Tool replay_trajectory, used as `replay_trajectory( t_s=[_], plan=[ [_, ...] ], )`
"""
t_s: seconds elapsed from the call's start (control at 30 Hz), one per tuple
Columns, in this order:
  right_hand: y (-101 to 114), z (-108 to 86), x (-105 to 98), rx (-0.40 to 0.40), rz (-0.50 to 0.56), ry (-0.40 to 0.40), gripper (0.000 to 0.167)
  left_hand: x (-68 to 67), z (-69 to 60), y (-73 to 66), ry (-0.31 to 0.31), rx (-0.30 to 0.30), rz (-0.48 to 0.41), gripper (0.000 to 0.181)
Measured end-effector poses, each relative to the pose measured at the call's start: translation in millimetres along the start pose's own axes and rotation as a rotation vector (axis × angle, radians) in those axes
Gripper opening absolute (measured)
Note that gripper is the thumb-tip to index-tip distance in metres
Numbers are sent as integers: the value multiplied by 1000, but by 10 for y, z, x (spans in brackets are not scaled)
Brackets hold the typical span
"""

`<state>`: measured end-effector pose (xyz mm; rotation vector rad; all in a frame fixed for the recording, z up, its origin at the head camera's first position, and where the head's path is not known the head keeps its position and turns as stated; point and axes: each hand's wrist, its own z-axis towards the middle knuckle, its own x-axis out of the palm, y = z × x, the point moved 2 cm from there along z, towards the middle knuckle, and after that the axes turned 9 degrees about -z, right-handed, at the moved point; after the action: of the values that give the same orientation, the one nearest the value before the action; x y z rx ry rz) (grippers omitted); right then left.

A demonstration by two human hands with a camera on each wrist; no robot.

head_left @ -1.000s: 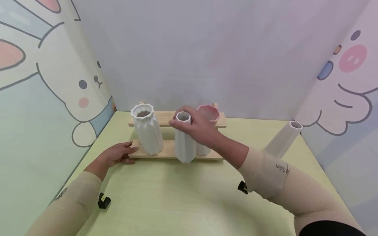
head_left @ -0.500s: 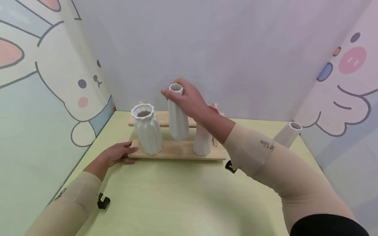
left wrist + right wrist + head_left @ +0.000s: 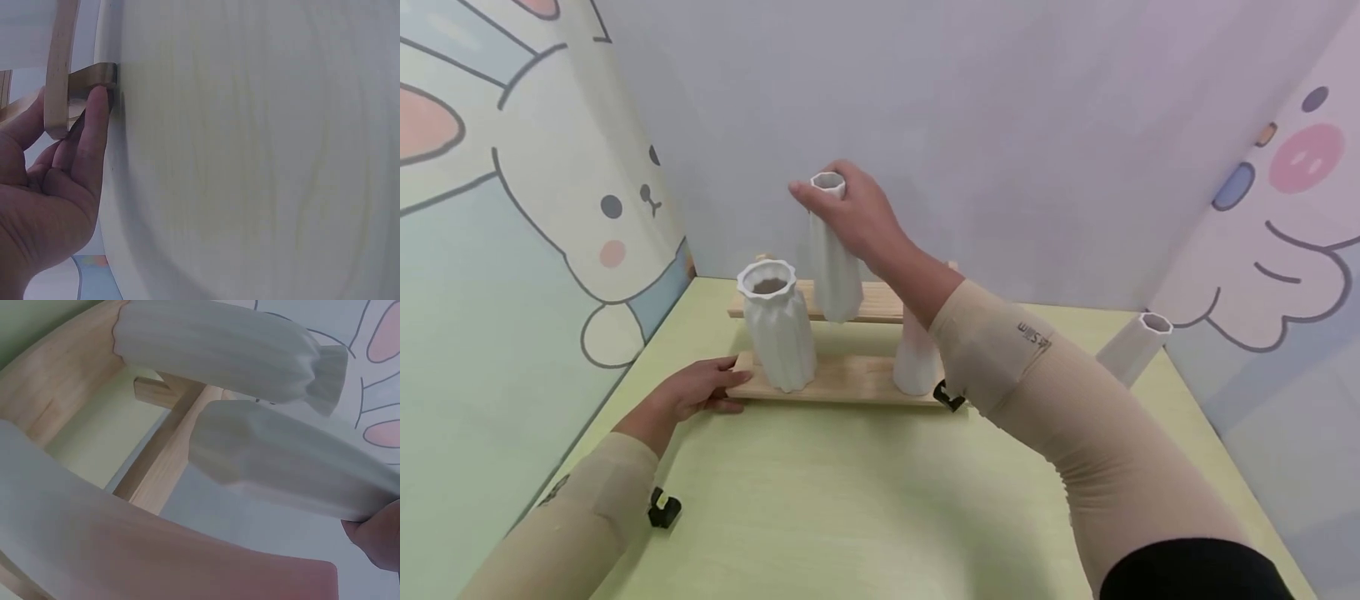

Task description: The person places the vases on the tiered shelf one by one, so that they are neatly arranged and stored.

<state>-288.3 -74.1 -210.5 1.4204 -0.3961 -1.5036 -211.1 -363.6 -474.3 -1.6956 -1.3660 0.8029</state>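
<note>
My right hand (image 3: 853, 212) grips a slim white faceted vase (image 3: 837, 279) near its mouth and holds it upright, its base in front of the upper board of a two-tier wooden rack (image 3: 850, 379). In the right wrist view this vase (image 3: 281, 459) appears apart from the boards. With thumb above and fingers below, my left hand (image 3: 700, 388) pinches the left end of the rack's lower board, also plain in the left wrist view. A wide white ribbed vase (image 3: 780, 337) stands on the lower board's left. Toward its right stands a white-and-pink vase (image 3: 914, 358), partly hidden by my right forearm.
Another white faceted vase (image 3: 1135, 346) leans or stands on the table's right side, partly behind my right sleeve. The pale yellow-green table (image 3: 820, 500) meets a grey back wall (image 3: 1000, 167) and cartoon-printed side walls.
My right hand has lifted the slim white vase up, back and slightly left, from in front of the lower board to upper-board height. The left hand keeps its place on the rack.
</note>
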Motion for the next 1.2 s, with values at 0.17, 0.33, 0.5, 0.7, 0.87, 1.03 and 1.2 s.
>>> replay_trajectory(
  t_s=[0.17,0.33,0.5,0.7,0.87,1.03,1.2],
  plan=[
    [30,83,57,13,28,-10,41,20,15,-13,-9,3,-2,95],
    [-18,133,134,14,23,-20,38,67,38,-8,-5,12,-10,92],
    [-35,209,196,16,-12,-41,38,87,40,-22,-15,12,-13,89],
    [-46,305,247,22,-6,-74,36,135,39,-34,-12,7,-8,90],
    [-95,360,312,35,1,-67,38,156,19,-32,-13,3,-18,92],
    [-137,401,388,33,23,-60,41,151,7,-30,-18,1,-24,92],
    [-167,415,452,18,53,-82,41,184,-13,-12,-15,1,-29,90]
  ],
)
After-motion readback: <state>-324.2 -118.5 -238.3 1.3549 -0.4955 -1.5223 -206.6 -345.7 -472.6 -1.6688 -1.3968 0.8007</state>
